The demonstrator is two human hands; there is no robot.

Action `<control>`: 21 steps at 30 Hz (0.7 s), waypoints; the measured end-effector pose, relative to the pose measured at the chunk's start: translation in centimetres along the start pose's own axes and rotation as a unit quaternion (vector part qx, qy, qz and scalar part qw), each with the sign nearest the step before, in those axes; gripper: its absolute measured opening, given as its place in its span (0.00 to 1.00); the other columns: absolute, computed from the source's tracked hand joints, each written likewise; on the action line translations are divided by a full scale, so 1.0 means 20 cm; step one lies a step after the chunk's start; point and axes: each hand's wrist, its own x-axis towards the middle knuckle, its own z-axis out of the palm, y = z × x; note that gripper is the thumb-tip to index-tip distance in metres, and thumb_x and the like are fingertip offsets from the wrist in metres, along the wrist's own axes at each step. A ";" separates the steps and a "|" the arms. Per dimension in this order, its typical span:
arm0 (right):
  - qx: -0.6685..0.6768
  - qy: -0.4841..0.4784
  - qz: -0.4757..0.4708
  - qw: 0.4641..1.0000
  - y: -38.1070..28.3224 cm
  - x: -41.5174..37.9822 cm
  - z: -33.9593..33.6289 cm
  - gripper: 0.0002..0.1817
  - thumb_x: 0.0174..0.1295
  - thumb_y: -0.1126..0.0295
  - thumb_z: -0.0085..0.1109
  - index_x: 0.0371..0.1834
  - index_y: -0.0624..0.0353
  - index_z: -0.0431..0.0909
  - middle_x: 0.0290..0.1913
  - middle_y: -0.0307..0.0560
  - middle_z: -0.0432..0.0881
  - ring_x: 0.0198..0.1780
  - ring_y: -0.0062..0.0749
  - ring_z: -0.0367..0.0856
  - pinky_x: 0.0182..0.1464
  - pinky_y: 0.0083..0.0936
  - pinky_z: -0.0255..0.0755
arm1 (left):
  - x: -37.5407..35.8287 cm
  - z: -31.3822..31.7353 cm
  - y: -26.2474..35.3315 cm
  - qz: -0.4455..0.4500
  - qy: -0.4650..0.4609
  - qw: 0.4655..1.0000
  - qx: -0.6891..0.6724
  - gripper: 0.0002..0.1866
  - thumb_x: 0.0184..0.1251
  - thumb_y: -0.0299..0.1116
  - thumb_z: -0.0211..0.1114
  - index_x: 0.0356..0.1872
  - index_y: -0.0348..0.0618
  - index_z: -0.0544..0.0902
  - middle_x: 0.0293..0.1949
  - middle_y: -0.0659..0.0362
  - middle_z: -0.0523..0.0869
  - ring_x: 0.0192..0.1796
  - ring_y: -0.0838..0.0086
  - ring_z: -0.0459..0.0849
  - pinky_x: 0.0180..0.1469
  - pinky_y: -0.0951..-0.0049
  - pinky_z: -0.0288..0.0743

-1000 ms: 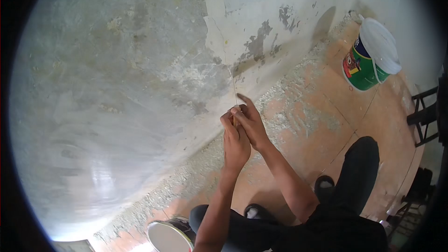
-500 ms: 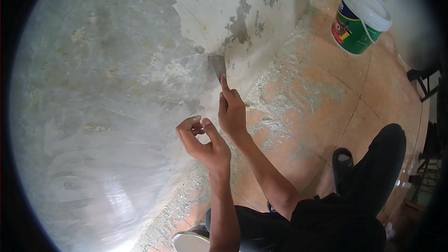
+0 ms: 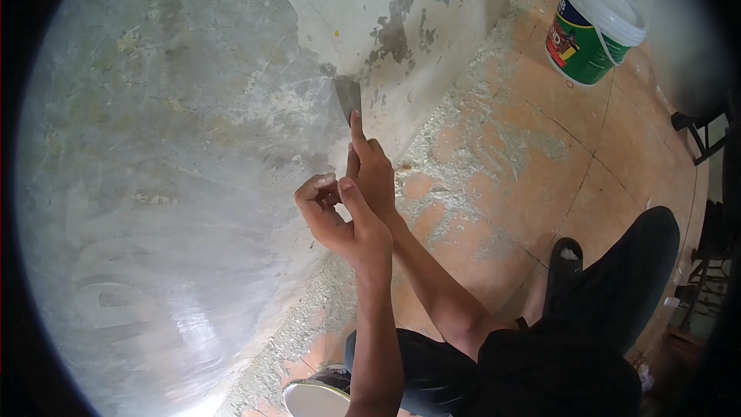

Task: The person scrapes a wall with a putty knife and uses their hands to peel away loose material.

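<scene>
My right hand (image 3: 373, 174) is closed round the handle of a scraper (image 3: 349, 97), its index finger stretched along the blade. The blade's wide edge lies against the wall (image 3: 177, 147), where bare grey surface meets pale paint. My left hand (image 3: 340, 212) is in front of and just left of the right one, fingers curled and thumb raised, with a gap between thumb and fingers and nothing visible in it. Part of the scraper's handle is hidden by my hands.
Pale scrapings (image 3: 455, 177) lie along the wall's foot on the tiled floor (image 3: 571, 177). A lidded green bucket (image 3: 587, 42) stands at the upper right. Near my leg at the bottom is a round white container (image 3: 312, 400). Dark furniture legs (image 3: 701, 139) show at the right edge.
The scraper and my right hand have shifted slightly left and up along the wall. My left hand has moved a little right and up, now overlapping the right hand in view.
</scene>
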 end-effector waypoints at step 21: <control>-0.004 0.062 -0.042 0.997 -0.01 0.10 -0.05 0.25 0.64 0.76 0.44 0.67 0.57 0.62 0.26 0.57 0.74 0.27 0.46 0.74 0.32 0.37 0.67 | -0.01 -0.11 0.09 -0.079 0.070 0.990 -0.090 0.05 0.63 0.22 0.52 0.39 0.40 0.71 0.30 0.62 0.72 0.32 0.81 0.68 0.35 0.80 0.64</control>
